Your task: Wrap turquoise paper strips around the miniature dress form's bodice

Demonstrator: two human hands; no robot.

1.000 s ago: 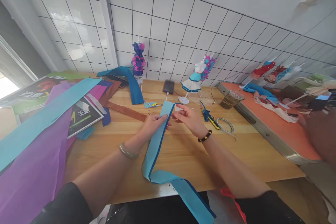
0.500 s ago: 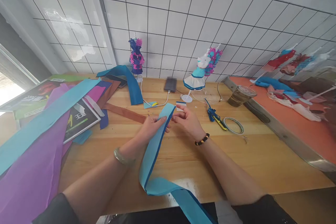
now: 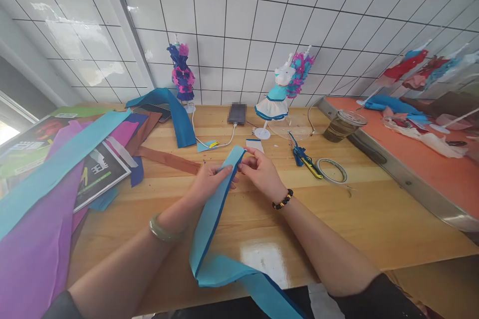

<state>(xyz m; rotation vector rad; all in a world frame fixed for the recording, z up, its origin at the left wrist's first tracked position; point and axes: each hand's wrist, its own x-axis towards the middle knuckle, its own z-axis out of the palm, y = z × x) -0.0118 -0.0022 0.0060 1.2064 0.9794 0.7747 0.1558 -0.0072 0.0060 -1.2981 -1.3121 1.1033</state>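
A long light-blue strip [image 3: 213, 214] with a dark-blue edge runs from my hands down over the table's front edge. Whether it is paper or fabric I cannot tell. My left hand [image 3: 209, 179] pinches it near its upper end, thumb on top. My right hand [image 3: 258, 169] grips the dark-blue edge at the same end between thumb and fingertips. A small white card with a blue band [image 3: 255, 145] lies just beyond my right hand. An orange-brown strip [image 3: 170, 160] lies flat beside my left hand.
At left lie purple sheets [image 3: 41, 229] and magazines [image 3: 107, 174]. Dressed miniature mannequins [image 3: 182, 77] stand by the tiled wall. To the right are a yellow cutter [image 3: 311, 165], a tape roll [image 3: 332, 170], a lidded cup [image 3: 343, 125] and an orange-topped surface [image 3: 422, 169].
My view has shifted slightly. The right thumb and fingers have closed in on the strip's upper edge, where the index finger was raised before. The left hand keeps its pinch.
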